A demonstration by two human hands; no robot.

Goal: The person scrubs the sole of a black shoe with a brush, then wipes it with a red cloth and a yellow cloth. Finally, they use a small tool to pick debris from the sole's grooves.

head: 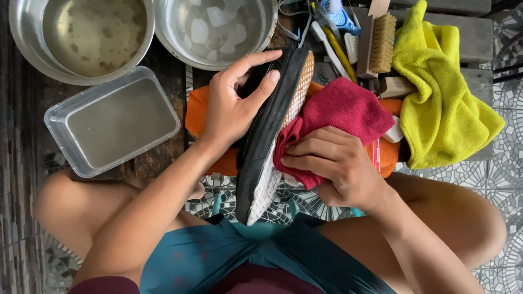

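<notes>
Between your two hands, a black shoe stands on its edge with its pale waffle-patterned sole turned toward your right hand. Your left hand is closed around the upper, thumb lying along the black rim near the toe and fingers curled into the opening. Your right hand is bunched shut on a dark red cloth, its knuckles pressed against the sole near the heel end, which sits closest to your body.

To wipe well, brace the shoe firmly with the left hand so it does not twist, and draw the cloth along the grooves with a fresh fold against the rubber; judged from the grip, pressure should come from the fingertips, not the wrist. Both forearms come in from below, elbows out over your knees, wrists slightly bent inward.

Under the shoe lies an orange cloth. Beyond your right hand rest a yellow towel, a bristle brush and toothbrushes. Beyond your left hand stand two metal bowls and a clear plastic tub, each holding cloudy water.
</notes>
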